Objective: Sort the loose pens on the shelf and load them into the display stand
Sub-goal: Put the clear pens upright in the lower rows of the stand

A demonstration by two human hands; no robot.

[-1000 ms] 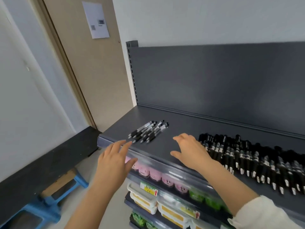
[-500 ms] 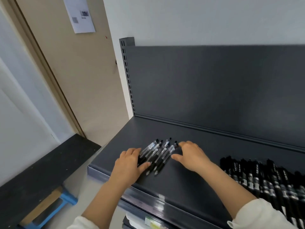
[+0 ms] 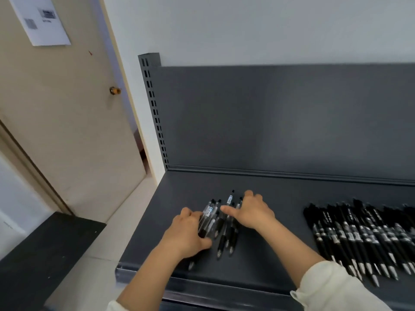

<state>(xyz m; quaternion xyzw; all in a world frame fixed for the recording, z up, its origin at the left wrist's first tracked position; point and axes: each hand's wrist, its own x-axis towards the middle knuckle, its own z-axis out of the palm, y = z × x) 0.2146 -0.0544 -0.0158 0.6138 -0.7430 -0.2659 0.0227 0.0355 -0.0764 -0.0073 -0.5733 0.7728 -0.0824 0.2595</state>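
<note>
While the left hand (image 3: 186,234) gripped gel pens (image 3: 221,230) between the hands, the right hand (image 3: 252,214), loose-fingered, bunched them; lifting likely needs a squared bundle.

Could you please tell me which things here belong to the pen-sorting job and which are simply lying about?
Part of the job: loose pens between the left hand and right hand; row of black pens; shelf. No display stand is in view.
Just there: door, paper notice, black ledge.
</note>
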